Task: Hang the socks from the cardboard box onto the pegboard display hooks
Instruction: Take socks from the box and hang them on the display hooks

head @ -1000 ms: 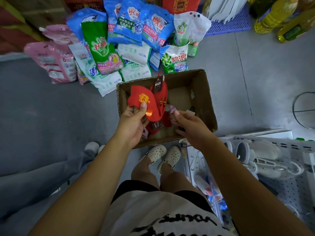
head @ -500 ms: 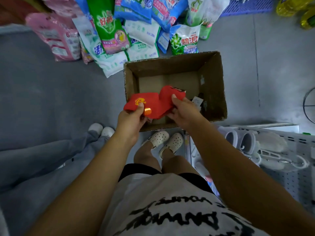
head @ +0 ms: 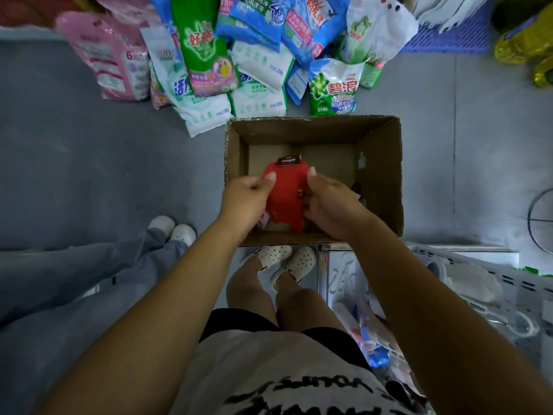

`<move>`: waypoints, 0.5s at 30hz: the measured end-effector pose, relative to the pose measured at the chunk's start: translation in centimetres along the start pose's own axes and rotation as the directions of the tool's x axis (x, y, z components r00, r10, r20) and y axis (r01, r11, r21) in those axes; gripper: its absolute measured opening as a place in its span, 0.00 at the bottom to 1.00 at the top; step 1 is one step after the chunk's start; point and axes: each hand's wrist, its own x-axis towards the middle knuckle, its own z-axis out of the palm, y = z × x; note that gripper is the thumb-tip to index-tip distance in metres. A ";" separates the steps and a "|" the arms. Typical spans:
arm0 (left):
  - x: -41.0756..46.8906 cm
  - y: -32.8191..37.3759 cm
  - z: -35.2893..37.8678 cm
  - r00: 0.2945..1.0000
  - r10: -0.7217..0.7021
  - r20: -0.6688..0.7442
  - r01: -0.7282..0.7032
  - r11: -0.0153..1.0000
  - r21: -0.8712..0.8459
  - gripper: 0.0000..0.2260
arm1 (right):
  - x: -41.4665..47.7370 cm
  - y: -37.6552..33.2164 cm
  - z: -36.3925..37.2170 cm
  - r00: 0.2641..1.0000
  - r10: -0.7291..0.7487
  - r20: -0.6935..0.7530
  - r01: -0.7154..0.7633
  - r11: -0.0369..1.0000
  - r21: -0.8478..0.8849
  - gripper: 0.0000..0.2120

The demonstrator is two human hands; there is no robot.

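Red socks [head: 287, 202] held btwn both grips, over the cardboard box [head: 389, 175] – left grip [head: 245, 199] pinches their left edge w/ thumb on top, right grip [head: 332, 205] pinches the right edge. Dark tag [head: 288, 160] at the socks' far end, beyond both thumbs.

Single head-worn wide-angle view, straight down past the person's own arms, near the cardboard box [head: 386, 175] on the floor [head: 89, 181].
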 end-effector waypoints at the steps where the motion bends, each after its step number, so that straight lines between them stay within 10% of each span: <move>1: 0.4 -0.9 -0.3 0.993 0.061 -0.105 -0.052 0.995 0.083 0.20 | 1.0 -0.1 -0.4 0.999 0.021 -0.037 -0.025 0.994 -0.110 0.22; 8: 0.3 -4.8 -1.0 0.921 0.163 -0.354 -0.040 0.943 0.330 0.24 | 7.7 1.3 -4.1 0.978 0.019 -0.209 -0.138 0.808 -0.573 0.18; 12: 0.2 -5.4 -0.2 0.891 0.175 -0.418 0.043 0.885 0.464 0.22 | 11.9 4.1 -5.2 0.994 -0.073 -0.080 -0.043 0.411 -0.911 0.14; 15: 0.1 -6.2 -0.1 0.866 0.191 -0.462 0.117 0.821 0.558 0.21 | 14.5 5.6 -6.1 0.999 -0.037 0.038 0.048 0.328 -0.943 0.14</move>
